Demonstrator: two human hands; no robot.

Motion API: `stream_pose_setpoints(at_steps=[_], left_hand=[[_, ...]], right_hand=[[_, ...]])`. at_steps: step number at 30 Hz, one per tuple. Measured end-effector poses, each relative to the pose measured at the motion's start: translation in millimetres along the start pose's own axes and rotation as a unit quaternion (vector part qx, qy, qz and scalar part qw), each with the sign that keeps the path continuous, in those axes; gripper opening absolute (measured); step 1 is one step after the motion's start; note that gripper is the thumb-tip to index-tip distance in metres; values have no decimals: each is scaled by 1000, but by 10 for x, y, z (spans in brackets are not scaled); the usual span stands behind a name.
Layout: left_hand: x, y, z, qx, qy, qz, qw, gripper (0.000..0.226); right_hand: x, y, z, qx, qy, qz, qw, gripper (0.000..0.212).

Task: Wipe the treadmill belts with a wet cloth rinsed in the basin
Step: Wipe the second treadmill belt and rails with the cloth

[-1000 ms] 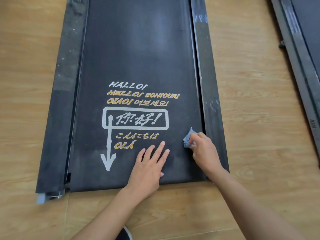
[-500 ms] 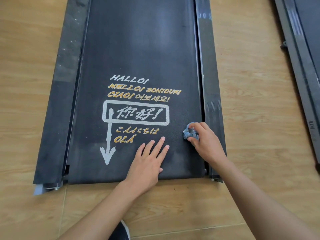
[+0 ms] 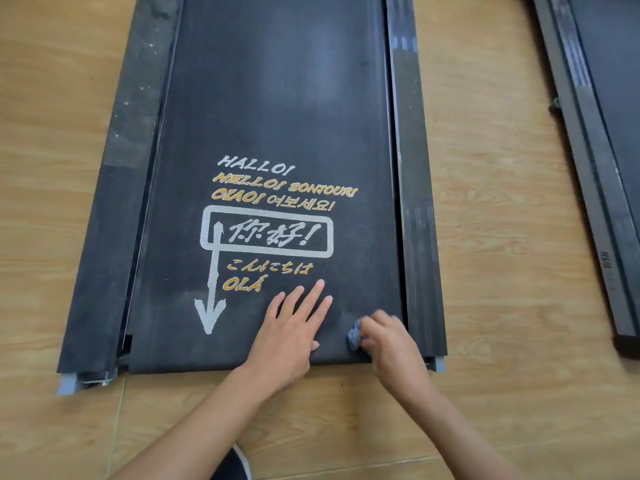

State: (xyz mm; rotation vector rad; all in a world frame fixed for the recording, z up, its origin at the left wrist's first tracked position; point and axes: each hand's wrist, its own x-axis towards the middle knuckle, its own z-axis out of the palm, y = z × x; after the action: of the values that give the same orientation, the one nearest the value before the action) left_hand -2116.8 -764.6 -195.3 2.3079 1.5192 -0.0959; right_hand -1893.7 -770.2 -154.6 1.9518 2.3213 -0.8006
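Observation:
A black treadmill belt (image 3: 277, 98) printed with white and yellow greetings and a white arrow lies flat on the wooden floor. My left hand (image 3: 291, 327) presses on the belt near its front end, fingers straight and spread. My right hand (image 3: 388, 337) grips a small bunched blue-grey cloth (image 3: 354, 336) against the belt's front right corner, beside the right side rail (image 3: 412, 168). Most of the cloth is hidden under my fingers. The basin is out of sight.
A dusty left side rail (image 3: 117, 168) borders the belt. A second treadmill (image 3: 595, 133) lies to the right across a strip of wooden floor (image 3: 502, 202). The toe of a shoe (image 3: 235, 462) shows at the bottom edge.
My right hand has drawn the cloth toward me along the belt's right edge, down to the front corner. My left hand has stayed pressed on the belt.

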Motion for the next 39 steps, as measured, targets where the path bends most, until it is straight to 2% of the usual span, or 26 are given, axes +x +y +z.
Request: stream_pose_setpoints(at_steps=[2,4,6,10,13,15,22,26,29,34,39], left_hand=[[6,-17,-25,-14,-8,3,1000,90],[-14,-24,-50,-22,-8,-4,1000,93],[-39,-31,-65,-39,2,-14,999,97],[-78,-64,-105,-122,-13,-37,992,106],[-98,-76,-104,-133,-10,-19,991,102],[-123,-91,-104,-137,-17,-14,990,98],[-345,-229,-87,-85,61,-10,994,79],[-561,-408,-45,-38,103,-85,990,80],[-601,-492,-20,-25,94,-97,991,83],[-584,-479,23,-45,90,-102,990,82],[-589,-476,15,-54,71,-103,991,86]], right_hand=[[501,-120,-62,-6,35,-14,999,26],[954,-259,-154,3,51,8,999,23],[1099,-334,-151,16,60,19,998,25],[247,-460,125,13,44,27,999,42],[-218,-468,266,39,22,51,998,37],[-128,-414,242,35,1,47,998,31],[917,-292,-78,8,75,54,996,20],[196,-462,174,23,43,26,998,32],[-262,-537,377,27,-5,-10,1000,32],[-149,-488,378,-15,-15,-42,999,32],[6,-636,339,37,35,1,999,18]])
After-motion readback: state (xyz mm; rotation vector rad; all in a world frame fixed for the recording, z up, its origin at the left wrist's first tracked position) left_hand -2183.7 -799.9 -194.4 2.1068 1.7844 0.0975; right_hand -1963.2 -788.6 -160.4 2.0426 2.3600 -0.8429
